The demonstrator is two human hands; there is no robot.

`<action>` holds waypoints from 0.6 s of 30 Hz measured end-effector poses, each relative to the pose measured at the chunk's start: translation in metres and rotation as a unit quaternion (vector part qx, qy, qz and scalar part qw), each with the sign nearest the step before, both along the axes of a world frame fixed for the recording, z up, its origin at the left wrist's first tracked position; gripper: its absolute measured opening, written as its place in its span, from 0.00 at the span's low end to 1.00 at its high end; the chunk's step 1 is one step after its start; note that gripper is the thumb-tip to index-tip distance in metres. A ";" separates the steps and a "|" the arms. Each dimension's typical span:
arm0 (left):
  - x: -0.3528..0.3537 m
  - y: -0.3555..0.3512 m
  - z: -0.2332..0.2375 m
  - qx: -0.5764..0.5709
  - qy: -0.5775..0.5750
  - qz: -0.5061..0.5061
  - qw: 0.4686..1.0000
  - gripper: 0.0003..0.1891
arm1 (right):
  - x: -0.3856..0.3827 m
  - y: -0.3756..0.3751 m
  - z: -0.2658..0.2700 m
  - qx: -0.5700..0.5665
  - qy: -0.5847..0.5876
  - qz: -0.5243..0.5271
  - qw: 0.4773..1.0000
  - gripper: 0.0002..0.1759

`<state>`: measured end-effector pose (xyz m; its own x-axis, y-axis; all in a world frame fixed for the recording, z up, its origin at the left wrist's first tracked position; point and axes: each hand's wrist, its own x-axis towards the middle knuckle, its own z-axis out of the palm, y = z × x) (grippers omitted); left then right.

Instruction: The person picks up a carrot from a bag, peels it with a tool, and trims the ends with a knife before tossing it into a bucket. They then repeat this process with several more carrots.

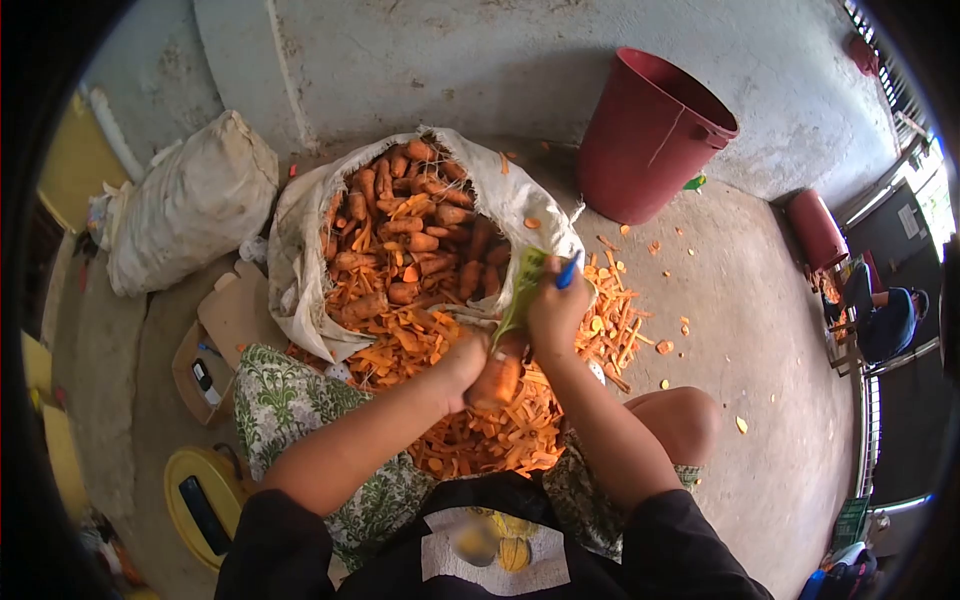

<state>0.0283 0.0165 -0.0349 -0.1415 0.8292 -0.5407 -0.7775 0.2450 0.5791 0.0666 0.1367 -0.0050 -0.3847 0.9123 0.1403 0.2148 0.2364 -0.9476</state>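
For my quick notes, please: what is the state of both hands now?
Left hand: closed, holding a carrot.
Right hand: closed on a blue tool.

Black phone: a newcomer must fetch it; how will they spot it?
Find the open sack of carrots, then look down-left, past the cardboard box, to the round yellow surface. The phone lies on it, long and dark, unlike the small black-and-white gadget in the box.

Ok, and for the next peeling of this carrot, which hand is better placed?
Probably the right hand: it grips a blue object, seemingly a tool's handle, just beyond the carrot, while the left hand holds the carrot.
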 end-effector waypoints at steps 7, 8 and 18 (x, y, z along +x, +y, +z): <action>0.013 -0.004 0.040 -0.009 0.005 -0.048 0.999 0.24 | 0.008 0.108 -0.014 0.017 0.059 -0.203 0.977 0.16; 0.011 -0.005 0.040 -0.004 -0.031 -0.041 0.999 0.23 | 0.009 0.108 -0.011 -0.006 0.066 -0.197 0.978 0.15; -0.005 0.002 0.016 0.072 -0.123 0.056 0.988 0.16 | 0.009 -0.017 0.002 -0.080 0.084 0.066 0.991 0.12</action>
<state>0.0232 0.0185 -0.0188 -0.1160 0.8867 -0.4475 -0.9165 0.0781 0.3924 0.0753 0.1201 -0.0032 -0.4856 0.8713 0.0708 0.0284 0.0967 -0.9949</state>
